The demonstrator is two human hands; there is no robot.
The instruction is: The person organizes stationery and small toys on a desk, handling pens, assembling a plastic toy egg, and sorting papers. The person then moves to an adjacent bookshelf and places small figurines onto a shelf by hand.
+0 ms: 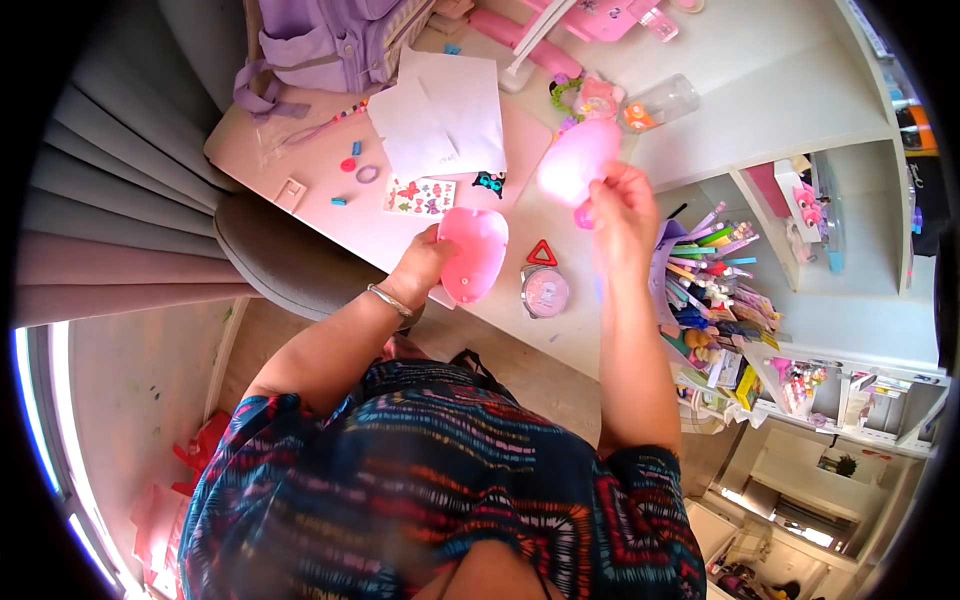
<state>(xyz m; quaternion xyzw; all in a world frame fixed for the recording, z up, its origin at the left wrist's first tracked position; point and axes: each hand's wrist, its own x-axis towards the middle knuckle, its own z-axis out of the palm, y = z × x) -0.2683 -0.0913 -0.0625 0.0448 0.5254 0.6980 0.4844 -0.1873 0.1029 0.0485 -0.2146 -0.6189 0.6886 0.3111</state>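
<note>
Near the desk's front edge, my left hand (424,262) grips the side of a pink rounded shell (478,255), whose hollow inside faces up. My right hand (622,212) is raised over the desk and pinches a glossy light pink rounded piece (578,165) by its lower right edge. Between the two hands, a red triangle (542,253) lies just above a round clear-and-pink container (545,291). A sticker sheet (421,197) and a small black-and-teal item (489,184) lie beyond the pink shell.
White papers (440,115) lie on the pink desk mat (250,160), with a purple backpack (325,45) behind. A clear jar (668,102) stands at the back. Right of my right arm is a holder full of pens (710,265). A chair (285,265) is at the left front.
</note>
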